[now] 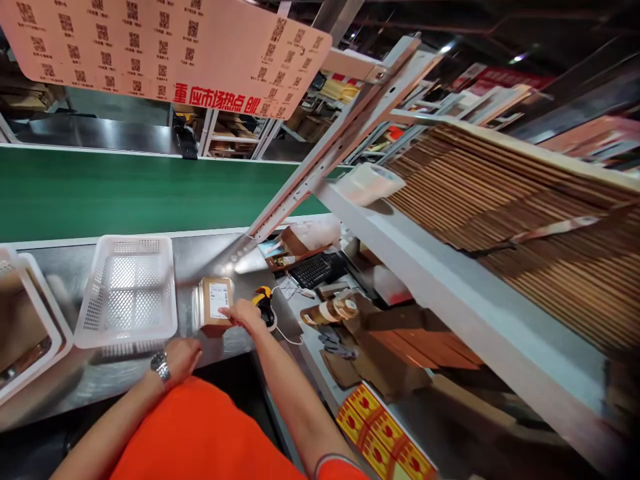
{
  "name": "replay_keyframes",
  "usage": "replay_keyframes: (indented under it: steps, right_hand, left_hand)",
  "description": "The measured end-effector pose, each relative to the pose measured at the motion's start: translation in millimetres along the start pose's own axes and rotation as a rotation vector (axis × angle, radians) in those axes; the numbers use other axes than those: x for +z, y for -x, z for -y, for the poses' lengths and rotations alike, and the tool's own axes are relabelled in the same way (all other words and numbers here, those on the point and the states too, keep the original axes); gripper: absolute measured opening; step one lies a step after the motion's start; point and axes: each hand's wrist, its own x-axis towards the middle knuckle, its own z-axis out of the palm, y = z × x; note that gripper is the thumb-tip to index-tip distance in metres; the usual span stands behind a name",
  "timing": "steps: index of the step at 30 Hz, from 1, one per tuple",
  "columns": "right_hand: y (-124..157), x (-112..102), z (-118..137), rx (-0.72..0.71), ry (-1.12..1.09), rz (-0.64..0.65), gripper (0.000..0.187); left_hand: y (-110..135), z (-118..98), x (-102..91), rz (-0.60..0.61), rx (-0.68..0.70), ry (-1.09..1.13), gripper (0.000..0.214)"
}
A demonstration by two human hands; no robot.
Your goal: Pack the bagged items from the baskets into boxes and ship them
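A small brown cardboard box point(210, 328) stands on the metal table point(200, 250), a white printed label point(219, 299) on its top. The index finger of my right hand point(243, 315) is stretched out onto the label, while the other fingers curl; this hand grips nothing. Just right of it lies a yellow and black handheld scanner point(264, 303) with a white cable. My left hand point(184, 360), a metal watch point(160, 365) at its wrist, rests near the table's front edge with fingers curled in and nothing visible in them. Left of the box sits a white plastic basket point(173, 293).
More white baskets point(59, 320) stand at far left. Behind the table runs a green conveyor belt point(125, 193). To the right are a keyboard point(317, 268), a tape roll point(327, 311) and a shelf point(450, 287) bearing stacked flat cartons point(500, 207). A slanted metal post point(305, 180) rises nearby.
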Motion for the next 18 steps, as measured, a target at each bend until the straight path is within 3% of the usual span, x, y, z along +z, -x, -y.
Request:
replay_keyframes:
  steps: [6,10,13,15,18]
  right_hand:
    - [-7.5,-13.2,-5.9,-0.118,0.073,-0.136,0.038]
    - [-10.7,17.3,20.1,-0.356,0.038,-0.243,0.054]
    - [-14.5,51.0,35.3,-0.512,0.035,-0.265,0.081]
    - [-17.5,67.0,38.5,-0.546,0.057,-0.259,0.098]
    - [-21.7,75.8,37.4,-0.568,0.091,-0.27,0.098]
  left_hand:
    - [4.0,13.1,-0.1,-0.085,-0.113,0.098,0.032]
    - [-4.8,9.1,-13.4,-0.094,-0.173,0.07,0.031]
    - [-14.3,1.9,-25.2,-0.059,-0.17,-0.027,0.033]
    - [-20.6,-1.9,-31.4,-0.037,-0.149,-0.078,0.034]
    - [-29.1,-4.1,-36.1,-0.036,-0.154,-0.085,0.033]
